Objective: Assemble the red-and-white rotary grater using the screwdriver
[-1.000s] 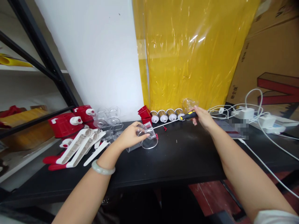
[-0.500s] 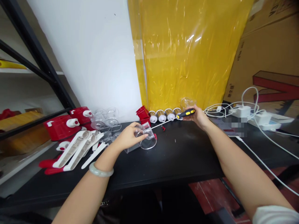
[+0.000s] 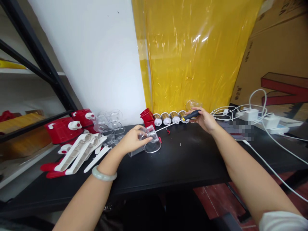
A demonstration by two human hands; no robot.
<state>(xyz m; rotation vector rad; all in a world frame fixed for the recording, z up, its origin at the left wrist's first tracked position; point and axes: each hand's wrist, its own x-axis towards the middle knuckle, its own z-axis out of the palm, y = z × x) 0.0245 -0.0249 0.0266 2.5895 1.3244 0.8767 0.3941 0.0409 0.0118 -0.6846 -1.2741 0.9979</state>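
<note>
My left hand point(image 3: 134, 139) is closed around a clear plastic cup-like part point(image 3: 152, 146), with the thumb lying across its near side. In my right hand point(image 3: 204, 120) is a screwdriver point(image 3: 191, 115) with a black and yellow handle, held near the butt end by the fingers. Its long shaft points left, and the tip meets the clear part beside my left hand; the exact contact point is too small to make out. A small red piece point(image 3: 160, 140) shows at the right edge of the clear part. Another small red piece point(image 3: 168, 131) lies on the table behind the shaft.
Several white-capped cylinders point(image 3: 166, 119) line the back, beside red plastic parts point(image 3: 147, 117). On the left are white and red handles point(image 3: 76, 157), red housings point(image 3: 63, 131) and clear cups point(image 3: 115, 119). White cables and chargers point(image 3: 250, 115) and a tablet point(image 3: 222, 127) occupy the right side.
The fingers of my right hand have loosened and shifted on the screwdriver handle, which looks turned, its yellow patches less visible. My left hand and the clear part stay nearly in place.
</note>
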